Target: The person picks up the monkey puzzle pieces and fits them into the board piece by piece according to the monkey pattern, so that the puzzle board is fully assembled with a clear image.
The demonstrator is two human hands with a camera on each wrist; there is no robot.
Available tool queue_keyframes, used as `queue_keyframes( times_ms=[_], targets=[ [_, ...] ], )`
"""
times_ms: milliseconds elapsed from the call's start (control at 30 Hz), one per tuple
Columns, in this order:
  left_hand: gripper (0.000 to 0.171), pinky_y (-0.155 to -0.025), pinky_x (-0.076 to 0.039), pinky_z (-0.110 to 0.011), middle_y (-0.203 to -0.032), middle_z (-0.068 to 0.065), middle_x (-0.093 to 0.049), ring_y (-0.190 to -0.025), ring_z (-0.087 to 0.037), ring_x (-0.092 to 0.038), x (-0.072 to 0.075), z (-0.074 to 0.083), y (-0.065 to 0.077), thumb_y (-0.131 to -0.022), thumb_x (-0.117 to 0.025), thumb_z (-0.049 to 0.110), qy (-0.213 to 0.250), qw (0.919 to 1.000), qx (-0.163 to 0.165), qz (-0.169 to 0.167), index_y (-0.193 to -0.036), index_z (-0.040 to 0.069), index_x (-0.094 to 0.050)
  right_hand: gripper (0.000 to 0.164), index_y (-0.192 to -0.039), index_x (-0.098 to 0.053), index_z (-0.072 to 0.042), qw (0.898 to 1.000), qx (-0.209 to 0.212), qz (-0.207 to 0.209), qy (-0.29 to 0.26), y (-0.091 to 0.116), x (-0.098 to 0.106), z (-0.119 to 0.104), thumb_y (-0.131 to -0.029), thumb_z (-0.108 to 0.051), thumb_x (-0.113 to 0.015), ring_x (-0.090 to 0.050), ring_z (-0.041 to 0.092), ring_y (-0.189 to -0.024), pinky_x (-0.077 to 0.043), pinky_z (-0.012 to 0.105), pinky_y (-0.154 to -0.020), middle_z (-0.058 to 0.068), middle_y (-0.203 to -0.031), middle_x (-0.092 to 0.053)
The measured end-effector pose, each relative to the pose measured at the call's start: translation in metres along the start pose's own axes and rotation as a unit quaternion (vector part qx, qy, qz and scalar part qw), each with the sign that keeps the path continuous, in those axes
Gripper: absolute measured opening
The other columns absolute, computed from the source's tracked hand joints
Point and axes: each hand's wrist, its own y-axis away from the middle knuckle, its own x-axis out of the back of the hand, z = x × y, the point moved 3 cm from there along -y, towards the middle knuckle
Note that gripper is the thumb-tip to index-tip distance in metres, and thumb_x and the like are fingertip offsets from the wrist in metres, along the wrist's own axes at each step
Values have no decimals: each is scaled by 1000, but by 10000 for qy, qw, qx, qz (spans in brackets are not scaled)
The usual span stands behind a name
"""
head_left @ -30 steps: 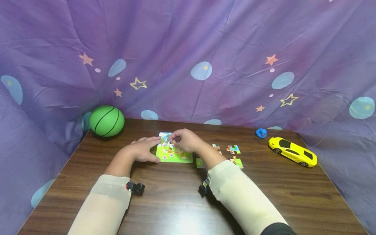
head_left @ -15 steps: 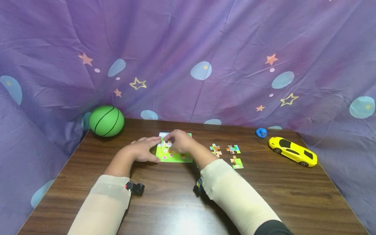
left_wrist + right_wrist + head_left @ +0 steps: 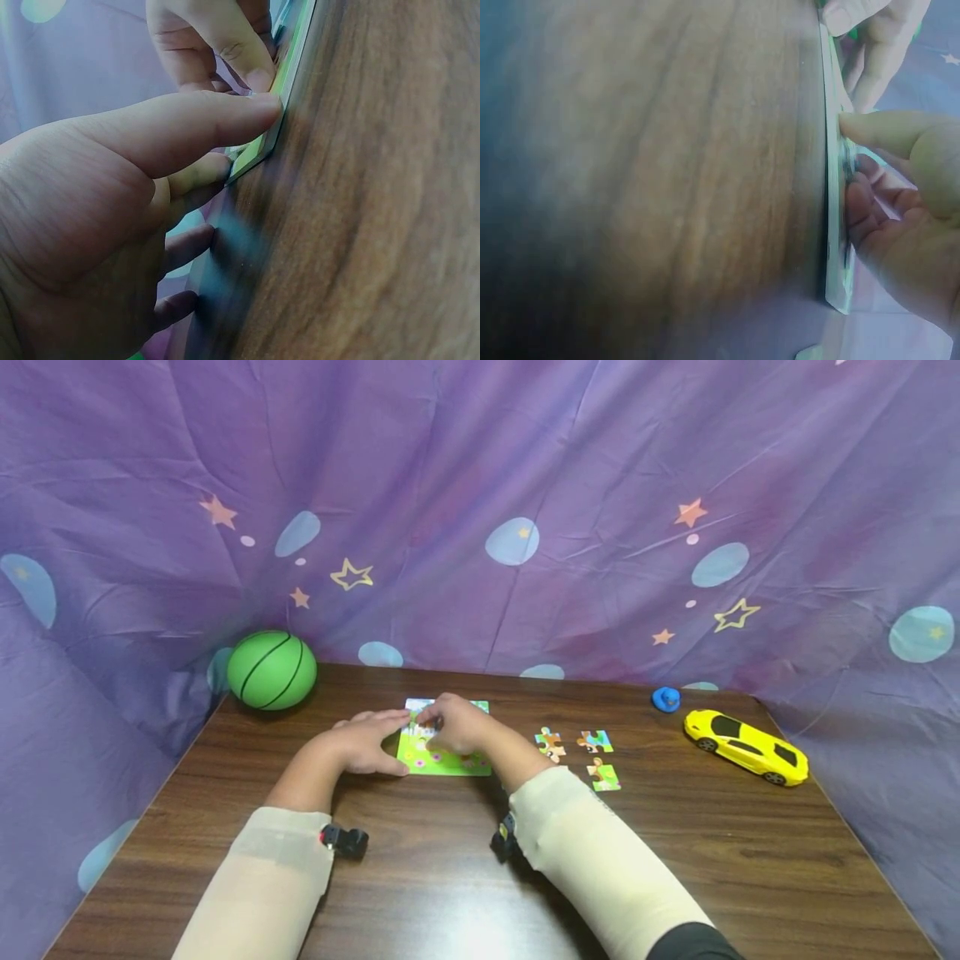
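Note:
A small jigsaw puzzle board [image 3: 442, 764] with a bright green, flowered picture lies flat on the brown table. My left hand [image 3: 367, 743] rests at its left side; the thumb and forefinger touch the board's edge near the corners, the other fingers spread loosely. Over the board's upper left part is my right hand [image 3: 461, 725], thumb and curled fingers bunched low against the picture. In the right wrist view, the fingertips [image 3: 861, 199] sit right at the board's surface, on what looks like a thin puzzle piece [image 3: 848, 169], mostly hidden by the hand.
Loose puzzle pieces lie right of the board: one orange and blue [image 3: 551, 743], one blue and green [image 3: 596, 742], one green [image 3: 603, 775]. A green ball [image 3: 272, 670] stands far left. A blue hat-like toy [image 3: 666, 699] and a yellow toy car [image 3: 745, 747] stand right.
My right hand has moved a little left and lower onto the board's upper left, uncovering more of the loose pieces. The left hand has stayed put.

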Motion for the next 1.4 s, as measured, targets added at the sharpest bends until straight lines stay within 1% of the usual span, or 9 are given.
queue_keyframes(
  times_ms=[133, 300, 433, 567, 700, 867, 967, 1167, 1400],
  targets=[
    [101, -124, -19, -83, -180, -3, -26, -163, -47, -24, 0, 0, 0, -88, -78, 54, -22, 10000, -25, 11, -171, 20, -30, 51, -139, -73, -18, 9999, 77, -90, 36, -2, -2, 1, -88, -16, -84, -65, 22, -110, -56, 43, -107, 9, -131, -66],
    [101, -123, -20, -83, -180, -4, -25, -163, -47, -24, 0, 0, 0, -88, -78, 53, -34, 10000, -34, 9, -171, 20, -30, 51, -141, -72, -21, 9997, 41, -227, 50, -2, -2, 0, -91, -18, -83, -65, 23, -113, -57, 44, -107, 9, -134, -63],
    [102, -123, -19, -83, -180, -4, -25, -163, -47, -23, 0, 0, 0, -88, -77, 54, -45, 10000, -23, -4, -171, 20, -29, 49, -141, -72, -23, 9995, -20, -304, 10, -3, -2, -1, -92, -20, -82, -64, 26, -121, -54, 47, -112, 10, -140, -62],
    [102, -123, -18, -84, -180, -4, -25, -163, -47, -23, 0, -1, 0, -88, -77, 54, -54, 10000, -18, -6, -171, 20, -29, 49, -141, -72, -25, 9994, -84, -317, -48, -3, -2, -1, -93, -22, -82, -64, 27, -123, -53, 49, -114, 10, -142, -61],
    [102, -123, -18, -84, -180, -4, -25, -163, -47, -24, 0, -1, 1, -88, -78, 53, -22, 10000, -15, -6, -171, 19, -29, 49, -140, -72, -27, 9994, -126, -307, 22, -3, -2, -1, -93, -24, -83, -63, 27, -126, -51, 50, -116, 9, -142, -61],
    [102, -123, -17, -84, -180, -4, -25, -163, -47, -24, 0, 0, 1, -88, -77, 53, -24, 10000, -23, -5, -171, 19, -29, 47, -140, -72, -28, 9992, -175, -310, 191, -4, -1, -2, -94, -28, -82, -59, 30, -135, -47, 51, -122, 11, -148, -59],
    [101, -124, -17, -84, -180, -3, -24, -164, -47, -23, 0, 0, 0, -89, -77, 54, -24, 10000, -21, -15, -171, 19, -29, 46, -140, -72, -26, 9990, -151, -306, 289, -4, -1, -3, -95, -27, -81, -59, 29, -136, -46, 49, -123, 11, -147, -60],
    [101, -124, -17, -83, -180, -3, -25, -163, -47, -23, -1, 0, 0, -88, -78, 53, -44, 10000, -45, -22, -170, 19, -31, 46, -142, -71, -23, 9986, -104, -363, 370, -4, 0, -7, -96, -25, -79, -59, 26, -130, -48, 44, -121, 11, -141, -61],
    [102, -124, -16, -83, -181, -4, -24, -164, -48, -21, 0, 1, 1, -88, -77, 54, 23, 10000, -47, -71, -171, 19, -29, 46, -141, -71, -23, 9988, -176, -329, 307, -3, 1, -7, -95, -24, -80, -59, 29, -132, -47, 46, -122, 13, -143, -61]
  ],
)
